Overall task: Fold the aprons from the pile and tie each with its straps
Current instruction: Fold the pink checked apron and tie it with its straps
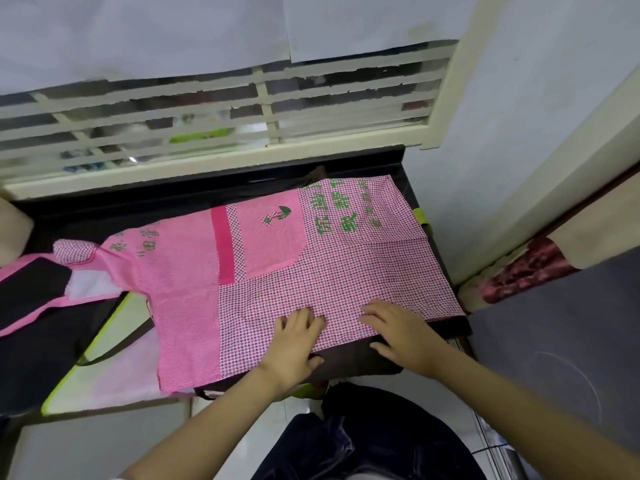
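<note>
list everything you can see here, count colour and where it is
apron: one, pink checked with green print, spread flat on the table
pink-trimmed cloth: one, black and pink, far left, partly out of frame
dark cloth: one, brown-black, under the apron's near edge
green-edged sheet: one, pale with lime border, under the apron at left
table: one, black, below the window
window: one, cream frame and bars
paper sheets: two, white, over the upper window
patterned cloth: one, dark red, right
trousers: dark, bottom centre
left hand: flat on the apron
right hand: flat on the apron, beside the left
</note>
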The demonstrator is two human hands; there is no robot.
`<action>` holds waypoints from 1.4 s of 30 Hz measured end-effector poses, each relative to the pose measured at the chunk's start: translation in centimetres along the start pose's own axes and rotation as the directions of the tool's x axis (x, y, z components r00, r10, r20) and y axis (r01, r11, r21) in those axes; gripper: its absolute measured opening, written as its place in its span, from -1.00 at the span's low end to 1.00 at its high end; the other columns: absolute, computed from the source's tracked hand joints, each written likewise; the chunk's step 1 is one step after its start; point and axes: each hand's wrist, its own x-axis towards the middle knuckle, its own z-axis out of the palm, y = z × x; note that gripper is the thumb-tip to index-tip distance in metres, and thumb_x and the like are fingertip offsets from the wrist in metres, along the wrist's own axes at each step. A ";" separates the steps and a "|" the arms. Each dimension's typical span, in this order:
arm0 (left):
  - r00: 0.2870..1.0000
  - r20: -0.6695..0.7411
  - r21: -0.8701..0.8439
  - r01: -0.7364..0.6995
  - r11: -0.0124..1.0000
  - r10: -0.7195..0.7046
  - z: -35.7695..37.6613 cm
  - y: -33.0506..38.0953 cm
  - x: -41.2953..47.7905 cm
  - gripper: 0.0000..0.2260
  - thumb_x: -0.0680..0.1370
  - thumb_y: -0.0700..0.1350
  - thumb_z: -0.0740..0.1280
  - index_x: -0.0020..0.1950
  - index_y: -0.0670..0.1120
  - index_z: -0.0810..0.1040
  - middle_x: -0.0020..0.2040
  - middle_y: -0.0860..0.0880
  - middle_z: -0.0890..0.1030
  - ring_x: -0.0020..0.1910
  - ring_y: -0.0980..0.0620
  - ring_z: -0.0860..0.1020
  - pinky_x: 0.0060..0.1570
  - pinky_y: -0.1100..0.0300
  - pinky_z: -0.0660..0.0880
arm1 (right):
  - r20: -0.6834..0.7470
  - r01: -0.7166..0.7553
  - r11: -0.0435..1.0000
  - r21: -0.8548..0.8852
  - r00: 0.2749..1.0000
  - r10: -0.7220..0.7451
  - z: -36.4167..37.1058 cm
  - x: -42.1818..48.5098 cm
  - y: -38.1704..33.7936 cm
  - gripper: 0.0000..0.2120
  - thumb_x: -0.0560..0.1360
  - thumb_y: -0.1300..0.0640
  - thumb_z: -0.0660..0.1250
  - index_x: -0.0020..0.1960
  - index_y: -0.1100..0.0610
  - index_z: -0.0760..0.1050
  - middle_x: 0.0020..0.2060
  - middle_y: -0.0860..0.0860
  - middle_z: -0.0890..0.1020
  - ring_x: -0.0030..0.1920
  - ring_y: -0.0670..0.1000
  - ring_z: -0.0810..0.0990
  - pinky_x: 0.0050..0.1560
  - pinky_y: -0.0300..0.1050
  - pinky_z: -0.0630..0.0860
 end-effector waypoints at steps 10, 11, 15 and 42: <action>0.991 -0.124 0.106 0.070 0.992 -0.057 1.0 -5.0 -4.6 -0.34 0.07 -0.07 0.62 0.11 -0.01 0.45 -0.09 -0.03 0.56 -0.17 -0.03 0.58 -0.24 0.05 0.54 | 0.112 -0.122 0.991 -0.054 0.986 0.127 -2.0 3.2 -2.1 -0.64 0.61 0.18 0.12 0.40 0.11 0.31 0.39 -0.01 0.38 0.36 -0.03 0.36 0.37 -0.19 0.28; 0.988 -0.130 0.091 0.099 0.991 -0.087 0.8 -5.1 -4.6 -0.38 0.07 -0.16 0.61 0.08 -0.02 0.49 -0.10 -0.04 0.56 -0.18 -0.05 0.58 -0.25 0.05 0.52 | 0.103 -0.127 0.990 -0.060 0.986 0.133 -2.3 3.1 -1.8 -0.64 0.60 0.18 0.15 0.39 0.12 0.34 0.37 -0.01 0.41 0.33 -0.02 0.40 0.35 -0.19 0.32; 0.976 -0.155 -0.043 0.146 0.988 -0.151 -0.9 -4.4 -4.0 -0.53 0.13 -0.34 0.54 -0.01 -0.08 0.58 -0.16 -0.06 0.55 -0.24 -0.05 0.57 -0.35 0.13 0.47 | -0.078 -0.065 0.994 -0.087 0.995 0.058 -3.6 2.0 -0.8 -0.56 0.17 0.36 0.57 0.03 0.22 0.63 0.01 0.12 0.67 -0.05 0.10 0.68 -0.08 -0.09 0.62; 0.870 0.153 -0.169 0.490 0.855 -0.468 0.4 -6.9 -2.5 -0.43 0.62 0.11 0.08 0.55 0.09 -0.13 0.56 -0.08 -0.15 0.52 -0.18 -0.10 0.42 -0.22 -0.02 | 0.266 0.126 0.980 -0.154 0.960 -0.082 -1.5 11.9 -4.0 -0.50 0.65 0.16 -0.02 0.55 0.12 -0.10 0.54 0.04 0.00 0.51 0.08 0.05 0.48 -0.01 0.13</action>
